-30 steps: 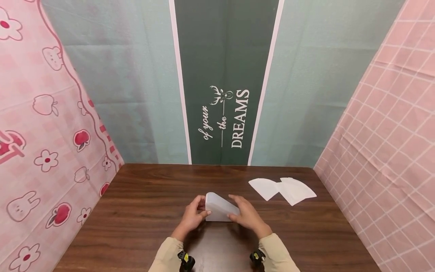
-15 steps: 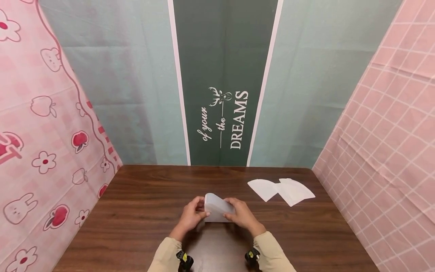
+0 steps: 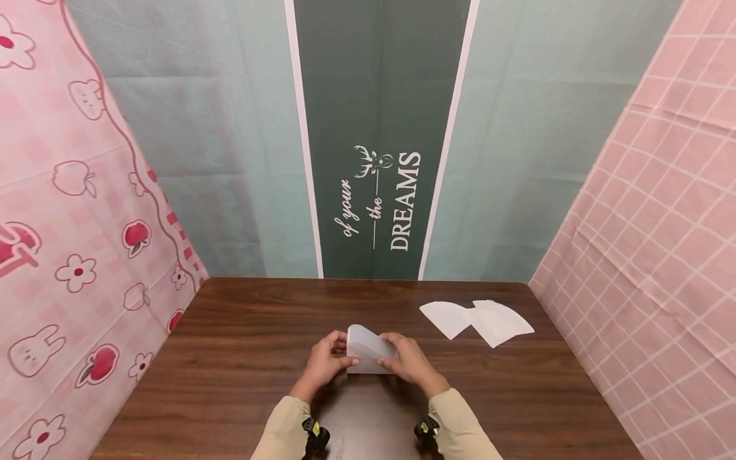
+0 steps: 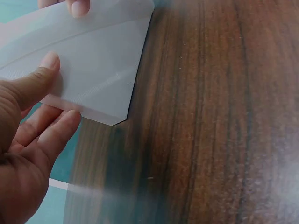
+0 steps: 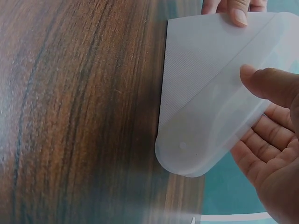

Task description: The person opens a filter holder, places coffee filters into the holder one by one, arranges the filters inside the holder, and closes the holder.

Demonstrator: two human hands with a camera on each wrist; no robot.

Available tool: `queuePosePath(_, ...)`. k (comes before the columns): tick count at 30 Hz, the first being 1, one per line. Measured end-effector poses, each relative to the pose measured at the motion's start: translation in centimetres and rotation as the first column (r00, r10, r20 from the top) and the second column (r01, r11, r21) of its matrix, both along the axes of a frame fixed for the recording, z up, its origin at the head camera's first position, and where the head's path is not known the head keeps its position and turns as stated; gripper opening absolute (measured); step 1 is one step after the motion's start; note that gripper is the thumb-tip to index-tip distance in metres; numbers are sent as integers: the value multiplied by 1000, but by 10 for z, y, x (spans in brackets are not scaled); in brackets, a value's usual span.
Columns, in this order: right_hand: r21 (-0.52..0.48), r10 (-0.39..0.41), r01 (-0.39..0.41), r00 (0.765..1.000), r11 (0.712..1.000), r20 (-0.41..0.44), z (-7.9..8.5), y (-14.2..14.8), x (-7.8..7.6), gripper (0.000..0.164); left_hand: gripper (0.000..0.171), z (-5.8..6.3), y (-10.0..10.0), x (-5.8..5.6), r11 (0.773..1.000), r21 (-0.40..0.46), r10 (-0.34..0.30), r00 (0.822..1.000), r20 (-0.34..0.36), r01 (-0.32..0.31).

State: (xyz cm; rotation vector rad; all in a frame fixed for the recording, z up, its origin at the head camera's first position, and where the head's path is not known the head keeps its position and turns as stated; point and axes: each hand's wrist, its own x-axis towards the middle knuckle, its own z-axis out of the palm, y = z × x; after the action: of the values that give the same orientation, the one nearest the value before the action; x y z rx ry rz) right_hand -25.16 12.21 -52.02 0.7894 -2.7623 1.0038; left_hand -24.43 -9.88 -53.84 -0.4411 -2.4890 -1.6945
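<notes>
A frosted plastic coffee filter case (image 3: 370, 352) stands on edge on the table in front of me, tapering to a rounded end. Ribbed white filter paper (image 5: 194, 58) shows at it in the right wrist view, beside the smooth translucent plastic. My left hand (image 3: 326, 361) pinches the case's left end, thumb on the near face and fingers behind. From the other side my right hand (image 3: 408, 363) holds the sloping edge, its thumb on the near face and its fingers at the back. In the left wrist view, the left hand's fingers (image 4: 58, 133) show just under the case edge.
Fan-shaped white paper coffee filters (image 3: 493, 322) lie flat on the brown wooden table (image 3: 259, 319), back right of my hands. A green printed curtain (image 3: 374, 96) hangs behind the table, with pink cloths at both sides.
My right hand has moved left and its fingers have closed in on the sloping edge of the case. The left hand and the loose filters stay put.
</notes>
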Motion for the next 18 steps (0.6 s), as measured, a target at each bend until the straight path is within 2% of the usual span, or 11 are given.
queuePosePath(5, -10, -6, 6, 1000, 1000, 0, -1, -1, 1, 42, 37, -3, -2, 2, 1000, -7, -26, 1000, -5, 26)
queuePosePath(12, -36, 3, -2, 1000, 999, 21, -2, -3, 3, 43, 37, -4, -3, 5, 1000, -14, -12, 1000, -6, 12)
queuePosePath(18, -67, -28, 30, 999, 997, 28, -3, 0, 2, 43, 35, -2, 0, 3, 1000, -29, -13, 1000, -11, 12)
